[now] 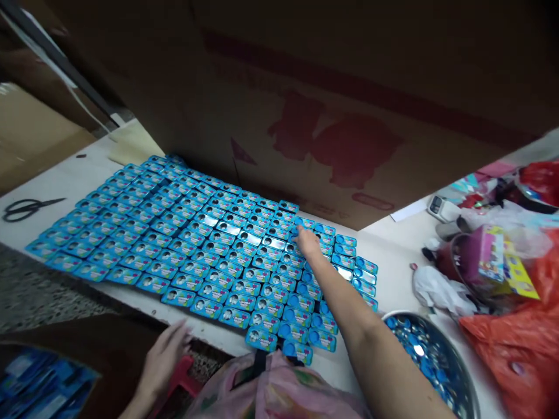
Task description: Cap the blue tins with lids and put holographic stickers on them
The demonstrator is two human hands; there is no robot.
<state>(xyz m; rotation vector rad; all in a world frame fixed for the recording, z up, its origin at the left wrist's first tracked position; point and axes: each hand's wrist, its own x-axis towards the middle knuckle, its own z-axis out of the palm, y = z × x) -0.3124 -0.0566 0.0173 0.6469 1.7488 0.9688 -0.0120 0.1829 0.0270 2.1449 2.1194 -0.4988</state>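
Observation:
Rows of flat blue tin cases (pixel 192 247) with colourful print cover the white table. Most have a dark or silvery round spot at one end; those toward the right show a plain blue round spot. My right hand (pixel 307 241) reaches over the right part of the rows, its fingers drawn together and touching down at one case. Whatever lies under the fingertips is hidden. My left hand (pixel 167 354) hangs off the table's front edge, slightly blurred, fingers stretched out and holding nothing. A metal bowl (pixel 469 387) of small round blue and silvery pieces stands right of my right forearm.
A large cardboard box (pixel 244 99) looms behind the rows. Black scissors (pixel 32 208) lie at the left. An open carton (pixel 126 361) with blue cases stands below left. Red plastic bags (pixel 515 343) and a dark bucket (pixel 460 262) crowd the right.

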